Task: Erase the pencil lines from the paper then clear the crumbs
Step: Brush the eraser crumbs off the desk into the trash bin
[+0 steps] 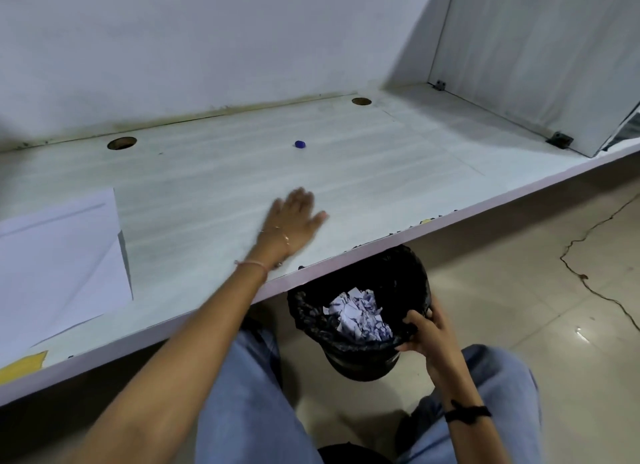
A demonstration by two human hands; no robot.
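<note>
We seem past erasing, into clearing: paper (59, 255) lies aside on the bench (207, 186), our open left hand (294, 221) rests flat near crumbs (398, 233) at its edge, right hand (426, 332) gripping the bin (360, 363) below.

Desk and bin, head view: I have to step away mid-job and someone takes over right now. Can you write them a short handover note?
Left hand: open, flat on the desk near its front edge.
Right hand: grips the rim of the bin, which sits under the desk edge.
Things: the paper lies at the desk's left. A small blue thing sits farther back. Dark crumbs line the front edge above the bin.
Done: whether the pencil lines are gone cannot be told from here.
Left: likely sweeping the edge crumbs into the bin.
</note>
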